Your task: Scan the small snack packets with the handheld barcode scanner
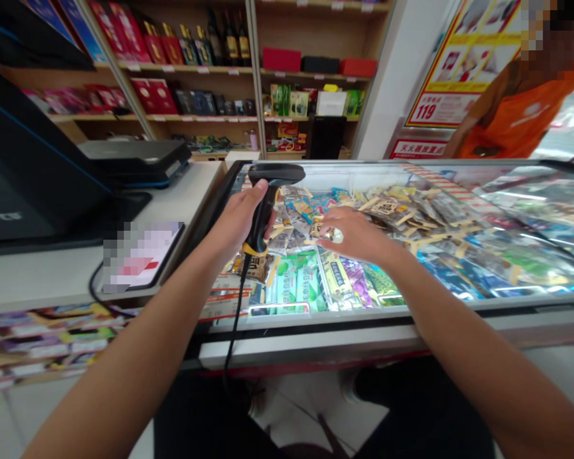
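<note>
a scale (pixel 138 156) sits at ten o'clock, a lit screen (pixel 155 264) at nine and a person (pixel 519 127) in an orange apron at two, as a cord (pixel 240 306) crosses the rim of a display case (pixel 325 342) of packets (pixel 296 284). the right hand (pixel 356 234) partly hides a brown packet (pixel 316 228); whether its curled fingers clamp it cannot be told. near centre, toward eleven, the left hand's (pixel 236 220) fingers wrap a black scanner (pixel 268 200) with yellow trim, its head stretching toward three.

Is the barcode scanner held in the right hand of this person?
No, the left hand grips the barcode scanner, while the right hand is apart from it.
</note>
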A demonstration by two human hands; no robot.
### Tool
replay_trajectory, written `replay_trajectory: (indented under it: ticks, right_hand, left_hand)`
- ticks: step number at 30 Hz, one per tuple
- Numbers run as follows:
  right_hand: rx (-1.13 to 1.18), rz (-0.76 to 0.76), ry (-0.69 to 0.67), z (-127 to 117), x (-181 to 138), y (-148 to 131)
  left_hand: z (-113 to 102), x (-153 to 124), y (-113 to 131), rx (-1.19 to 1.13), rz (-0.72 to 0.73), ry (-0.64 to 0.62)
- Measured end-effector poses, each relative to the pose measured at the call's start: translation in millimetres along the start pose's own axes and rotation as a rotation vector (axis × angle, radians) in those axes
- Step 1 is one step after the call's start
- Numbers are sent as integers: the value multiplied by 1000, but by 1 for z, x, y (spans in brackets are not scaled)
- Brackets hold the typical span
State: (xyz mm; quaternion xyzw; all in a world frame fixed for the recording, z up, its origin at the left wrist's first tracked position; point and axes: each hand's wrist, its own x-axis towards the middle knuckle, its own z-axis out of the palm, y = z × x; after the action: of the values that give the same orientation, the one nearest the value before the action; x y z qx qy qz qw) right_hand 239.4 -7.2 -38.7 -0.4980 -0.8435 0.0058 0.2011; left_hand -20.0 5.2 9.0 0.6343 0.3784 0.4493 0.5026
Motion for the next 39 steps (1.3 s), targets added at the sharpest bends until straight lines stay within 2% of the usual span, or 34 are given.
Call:
replay_trajectory:
  ticks: [2,5,9,12,14,16,19,22,25,29,33,39]
  right_hand:
    - [-69,43,-55,3,0,-2]
    - [-218,137,-41,6,2,0]
    - [-387,200,62,9,3,3]
    - [-408,190,138,11,11,-3]
    - [-324,168,144,14,25,-10]
    - [-122,172,110,21,46,-19]
    - [193,284,31,36,83,-32]
    - [276,391,9,53,115,-41]
    - [307,385,-23,64,132,-45]
    - [447,375,-91,65,134,-42]
    - [442,379,-34,56,124,-31]
    - [537,368,-197,38,103,-24]
  left_hand:
    - [-1,1,2,1,-4,32]
    - [-3,1,3,2,-7,63]
    - [-5,0,4,-3,-3,67]
    - [-5,0,4,-28,3,64]
    - [-5,1,4,-55,1,76]
    - [-5,2,3,-63,-8,97]
    - [-5,3,1,-64,-13,131]
    - [-5,4,-1,-84,-19,150]
    - [-5,4,-3,-78,-36,152]
    - [-4,3,-3,-71,-31,142]
    - [-2,1,-1,-78,-25,115]
    - [0,1,-3,-66,-27,97]
